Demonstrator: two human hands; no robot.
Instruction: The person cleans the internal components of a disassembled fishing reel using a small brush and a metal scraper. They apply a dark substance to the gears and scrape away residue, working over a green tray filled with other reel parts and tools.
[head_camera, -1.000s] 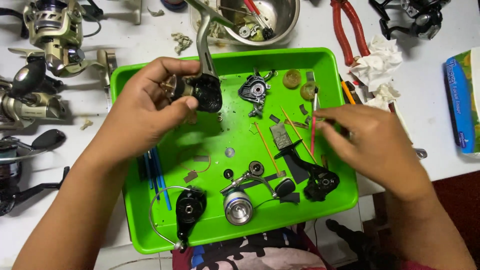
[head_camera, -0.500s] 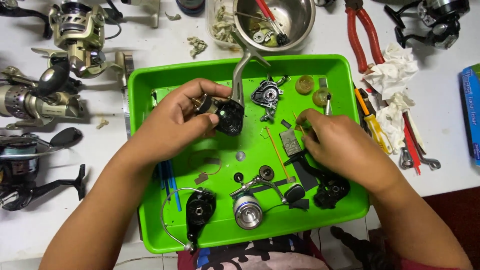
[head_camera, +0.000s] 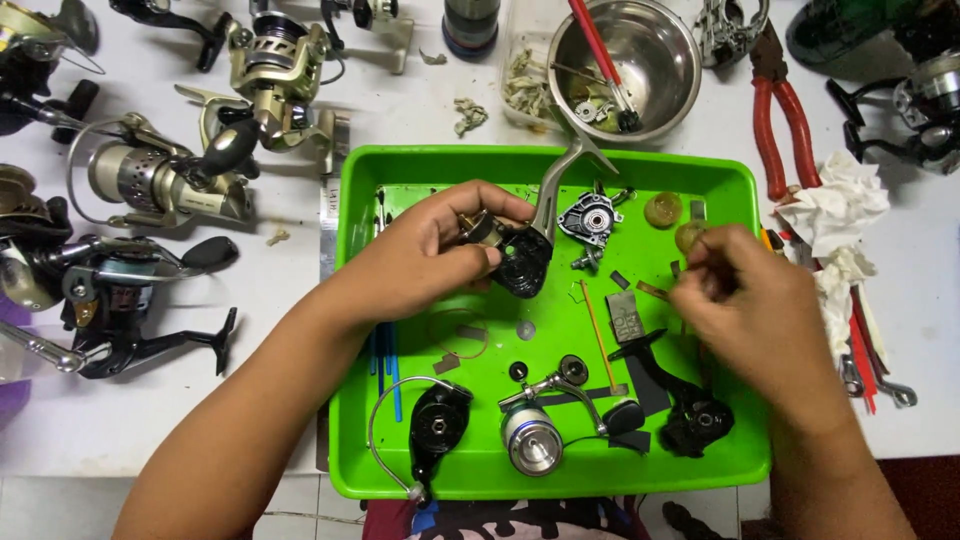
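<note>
On the white desk (head_camera: 300, 120) at far left lie several whole spinning reels (head_camera: 150, 180), well apart from the work. The left hand (head_camera: 430, 255) is closed around a black reel body (head_camera: 520, 262), held just above the green tray (head_camera: 745, 185) with its grey stem pointing up toward the steel bowl (head_camera: 670, 60). The right hand (head_camera: 745, 300) hovers over the tray's right half, fingertips pinched together near a small round amber part (head_camera: 690, 235); whether it actually holds something I cannot tell.

Risk, as I judge it: the tray floor is strewn with small loose parts, a side plate (head_camera: 590, 215), a washer (head_camera: 526, 329), a spool (head_camera: 530, 440), a black crank handle (head_camera: 680, 400). A slip of the reel body or a sweeping wrist could scatter them. Red pliers (head_camera: 785, 130) and crumpled tissue (head_camera: 840, 205) crowd the right edge.
</note>
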